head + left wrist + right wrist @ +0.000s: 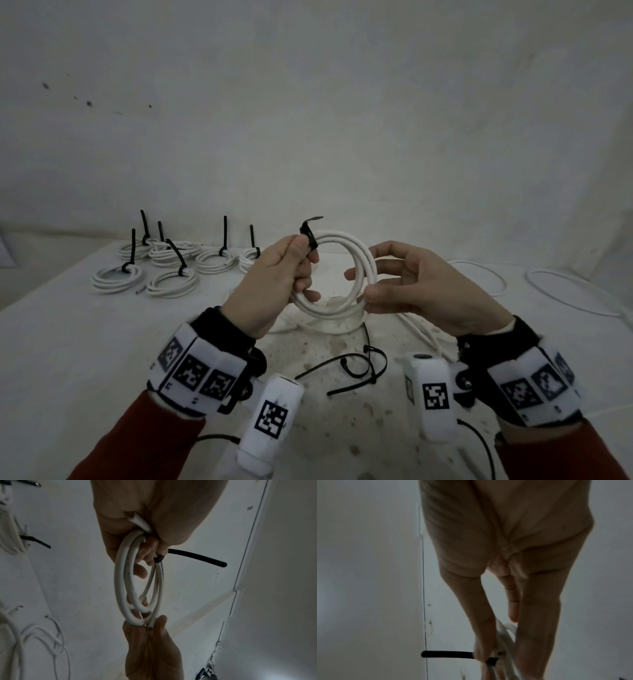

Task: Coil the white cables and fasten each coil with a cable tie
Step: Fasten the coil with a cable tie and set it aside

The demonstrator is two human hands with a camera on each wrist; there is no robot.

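Observation:
I hold a white cable coil (343, 237) upright above the table, between both hands. My left hand (301, 263) grips its upper left side, fingers curled through the ring. There a black cable tie (310, 235) wraps the strands, and its tail sticks up and to the right. My right hand (360, 284) pinches the coil's right side, thumb in front and fingers behind. The left wrist view shows the coil (120, 581), the tie tail (197, 557) and the right hand's thumb and fingers (161, 622) at the far end. In the blurred right wrist view the tie (447, 654) juts left.
Several tied coils (171, 281) with upright black tie tails lie at the back left of the cloth-covered table (68, 359). Loose black cable ties (356, 370) lie in front, below my hands. Uncoiled white cables (565, 291) spread at the right and run under my hands (421, 332).

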